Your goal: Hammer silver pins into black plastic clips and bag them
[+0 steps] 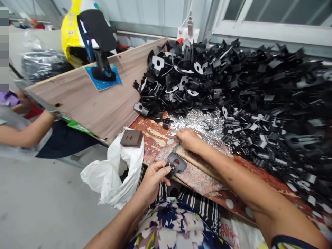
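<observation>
At the near edge of the surface (155,136), the left hand (153,176) grips a black plastic piece (177,165). Just beyond, the right hand (189,139) rests curled on small silver parts (199,121), grasp unclear. Farther out, a large black heap (259,90) seemingly waits untouched.

the right hand (190,139) curls its fingertips out of sight against the silvery bits (202,121), each too small to make out; whether it pinches anything cannot be told; the left hand (153,177) covers the near edge of the black plastic piece (176,163); the heap of black parts (259,86) blurs rightward and runs off that edge; another person's arm (24,133) is cut off at the left; the white bag (111,173) hides its contents
</observation>
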Tool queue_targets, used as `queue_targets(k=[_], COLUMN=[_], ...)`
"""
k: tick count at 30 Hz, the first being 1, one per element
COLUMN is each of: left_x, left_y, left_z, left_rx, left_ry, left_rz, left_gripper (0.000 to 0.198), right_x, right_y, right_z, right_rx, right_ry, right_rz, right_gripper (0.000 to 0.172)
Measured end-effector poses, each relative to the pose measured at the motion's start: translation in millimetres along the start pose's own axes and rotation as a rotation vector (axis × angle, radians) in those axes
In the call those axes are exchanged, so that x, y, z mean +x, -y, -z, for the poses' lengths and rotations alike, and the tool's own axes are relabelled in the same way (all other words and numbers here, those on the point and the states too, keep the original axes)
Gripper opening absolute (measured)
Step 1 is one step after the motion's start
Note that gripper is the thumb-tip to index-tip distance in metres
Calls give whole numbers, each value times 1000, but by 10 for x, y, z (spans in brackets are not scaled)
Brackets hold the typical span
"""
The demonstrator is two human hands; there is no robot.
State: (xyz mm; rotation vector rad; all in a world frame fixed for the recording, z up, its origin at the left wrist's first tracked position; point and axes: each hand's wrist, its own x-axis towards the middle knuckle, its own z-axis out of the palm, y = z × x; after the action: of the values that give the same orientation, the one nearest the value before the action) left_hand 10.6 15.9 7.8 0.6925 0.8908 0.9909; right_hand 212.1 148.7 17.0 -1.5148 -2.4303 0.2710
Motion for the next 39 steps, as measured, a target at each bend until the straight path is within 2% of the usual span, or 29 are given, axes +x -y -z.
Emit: queue_targets(k=[4,8,11,14,18,23,26,29,32,36,39], left_x=[32,84,104,93,52,24,31,22,-27,-108,-175], left_y=[-58,-27,23,61,71,129,179,167,105,83,131], left_z=[6,-87,-186,-257,-283,-266,-278,-310,-312,-187,-70], left_rx=[-113,-189,-194,-208,-242,-284,-292,-283,-288,-359,-391], left_ry=[-27,-12,16,28,32,14,-10,-18,28,130,71], left_rz=[-26,-9,19,39,55,56,43,30,42,158,215], left_gripper=[30,36,31,30,31,30,28,26,25,29,27], right_x=[-413,-1003,-1234,-1268,-1265,-1307,-1294,-1267,-1286,-1417,-1529], right_y=[20,389,680,812,852,944,986,968,901,864,935], right_z=[261,379,296,188,155,172,103,26,13,59,48], right_rx=[68,505,644,603,415,70,-37,-16,143,313,307], right_ry=[-100,-359,-438,-480,-518,-471,-466,-507,-554,-604,-619], right_rz=[-37,-44,40,59,62,211,240,247,256,265,281], right_gripper=[17,12,11,10,11,19,22,21,21,26,28])
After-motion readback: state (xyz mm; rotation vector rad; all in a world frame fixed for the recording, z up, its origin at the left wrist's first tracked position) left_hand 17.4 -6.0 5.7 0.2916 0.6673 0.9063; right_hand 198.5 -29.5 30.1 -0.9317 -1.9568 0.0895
